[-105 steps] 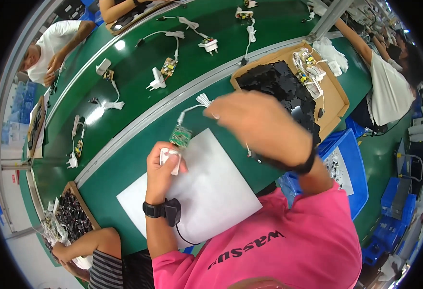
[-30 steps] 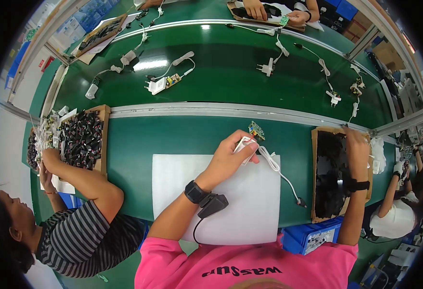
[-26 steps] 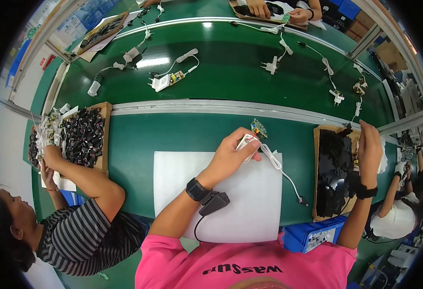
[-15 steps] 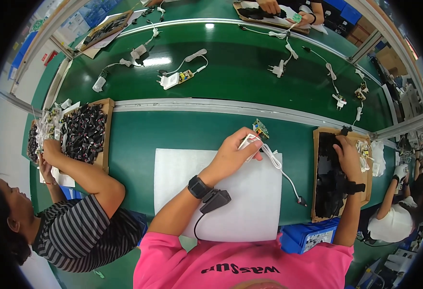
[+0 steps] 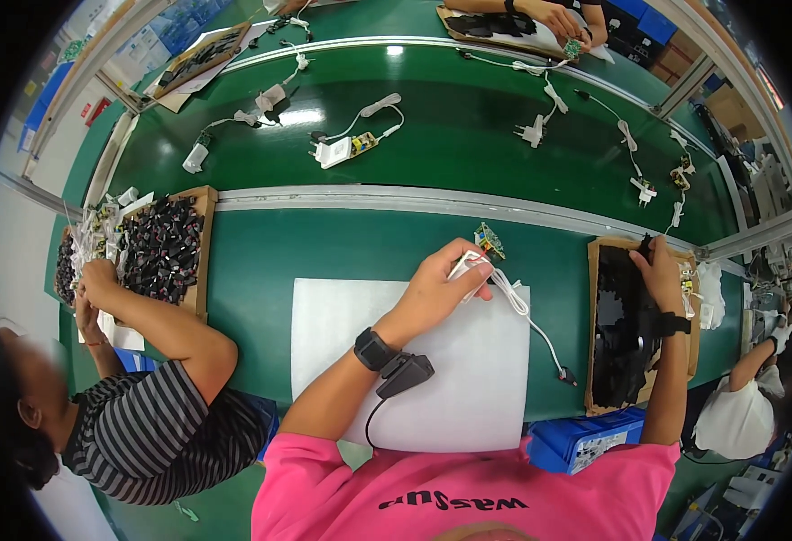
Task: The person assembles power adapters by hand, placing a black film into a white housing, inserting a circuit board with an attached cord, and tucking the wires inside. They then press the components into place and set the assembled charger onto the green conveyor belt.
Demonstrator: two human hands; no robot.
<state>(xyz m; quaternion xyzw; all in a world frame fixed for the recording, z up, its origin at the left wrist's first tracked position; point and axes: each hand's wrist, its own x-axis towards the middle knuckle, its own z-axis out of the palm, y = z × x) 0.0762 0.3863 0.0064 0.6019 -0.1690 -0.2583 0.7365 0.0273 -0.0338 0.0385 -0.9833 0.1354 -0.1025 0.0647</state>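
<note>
My left hand is closed around a white power adapter housing, over the white foam sheet. A small circuit board with yellow parts sticks out beyond my fingers. The adapter's looped white cord hangs to the right, its black end lying on the green bench. At the far end of a cardboard tray on the right, my right hand pinches a thin black piece. Flat black pieces fill much of that tray.
Beyond a metal rail, a green belt carries several corded adapters. At left, a co-worker in a striped shirt reaches to a tray of black connectors. Another person's hands work across the belt. A blue bin stands below the bench.
My right hand has moved slightly farther away along the tray, its fingers now closing on a black piece. My left hand stays put. The adapters on the belt have shifted right.
</note>
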